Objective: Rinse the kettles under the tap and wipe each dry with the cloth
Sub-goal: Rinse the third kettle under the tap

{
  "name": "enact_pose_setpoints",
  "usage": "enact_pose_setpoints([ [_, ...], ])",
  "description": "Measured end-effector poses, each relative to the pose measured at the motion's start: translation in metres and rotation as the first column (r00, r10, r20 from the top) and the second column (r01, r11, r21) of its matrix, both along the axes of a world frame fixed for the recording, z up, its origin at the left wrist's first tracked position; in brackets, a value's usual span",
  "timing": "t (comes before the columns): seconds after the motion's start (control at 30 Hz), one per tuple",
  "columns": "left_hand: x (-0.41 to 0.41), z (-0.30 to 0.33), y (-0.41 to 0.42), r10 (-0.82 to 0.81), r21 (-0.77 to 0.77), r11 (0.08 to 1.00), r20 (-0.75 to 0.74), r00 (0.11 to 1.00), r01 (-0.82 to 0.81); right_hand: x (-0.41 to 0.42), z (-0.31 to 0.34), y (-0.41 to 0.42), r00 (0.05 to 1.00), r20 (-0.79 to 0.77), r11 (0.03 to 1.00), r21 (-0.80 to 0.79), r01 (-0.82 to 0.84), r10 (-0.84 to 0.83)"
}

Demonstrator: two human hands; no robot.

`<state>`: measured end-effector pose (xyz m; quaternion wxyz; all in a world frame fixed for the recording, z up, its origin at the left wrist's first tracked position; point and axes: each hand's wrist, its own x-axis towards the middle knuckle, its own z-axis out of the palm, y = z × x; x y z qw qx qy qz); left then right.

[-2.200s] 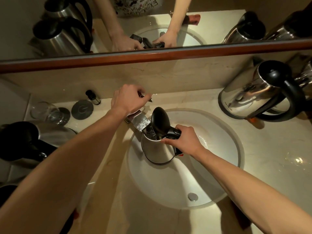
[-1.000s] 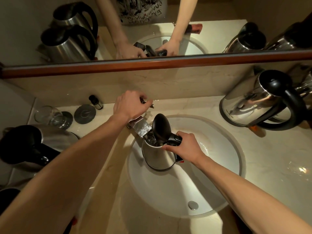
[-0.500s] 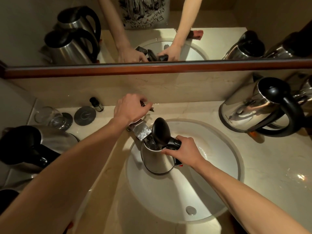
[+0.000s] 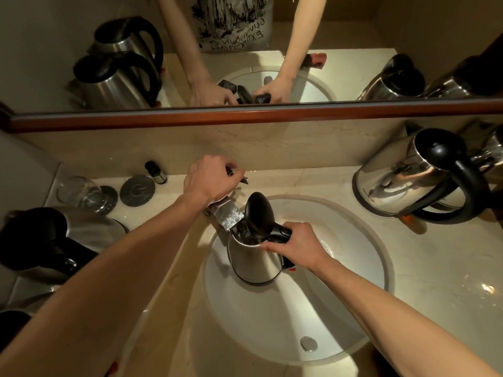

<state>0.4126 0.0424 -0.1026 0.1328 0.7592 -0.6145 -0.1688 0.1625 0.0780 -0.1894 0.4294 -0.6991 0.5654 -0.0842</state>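
At the far left a dark-lidded kettle [image 4: 51, 240] is cut off by the frame edge, with a glass [image 4: 81, 193] behind it. The left hand [image 4: 211, 179] curls over the tap handle [image 4: 241, 178], which it mostly hides; the grip itself is hard to make out. The tap spout [image 4: 227, 217] reaches over the open kettle [image 4: 254, 261] held in the sink [image 4: 353, 308]. The right hand [image 4: 296, 247] grips its black handle, covering most of it. Another kettle [image 4: 402, 175] stands on the counter at right, partly cropped.
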Motion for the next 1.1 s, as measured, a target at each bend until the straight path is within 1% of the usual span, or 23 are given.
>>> enact_pose_setpoints([
  [0.4,0.0012,-0.001,-0.0001,0.003,0.008,1.0,-0.005,1.0,-0.003,-0.0005,-0.0008,0.002,0.999,0.033,1.0,0.012,0.017,-0.017],
  [1.1,0.0015,-0.0023,-0.0003,0.007,0.017,1.0,-0.009,1.0,-0.007,-0.0002,0.0033,0.002,1.0,0.028,1.0,0.011,-0.001,0.001],
])
